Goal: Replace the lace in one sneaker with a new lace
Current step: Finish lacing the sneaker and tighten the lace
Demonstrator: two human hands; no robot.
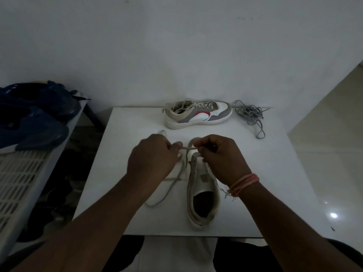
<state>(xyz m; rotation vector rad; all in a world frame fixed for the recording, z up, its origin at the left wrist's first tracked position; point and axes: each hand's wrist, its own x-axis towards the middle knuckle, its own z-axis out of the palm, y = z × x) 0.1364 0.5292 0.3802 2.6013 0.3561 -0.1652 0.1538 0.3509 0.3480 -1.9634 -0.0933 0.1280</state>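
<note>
The near sneaker (203, 193) is set on the white table (265, 173) directly below the hands, its long axis running away from the person — heel nearest, toe hidden beneath the knuckles. A short span of the beige lace (188, 148) is pinched taut between the left hand (151, 156) and the right hand (220, 158), across the upper eyelets, with the right hand closer over the tongue. The grey lace (250, 114) is heaped well apart, beyond the right hand, beside the second sneaker (198, 114).

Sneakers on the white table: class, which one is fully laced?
The far sneaker, side-on by the wall, is laced through its eyelets. The near sneaker, between both hands, shows bare eyelets, its pale lace being pulled.
</note>
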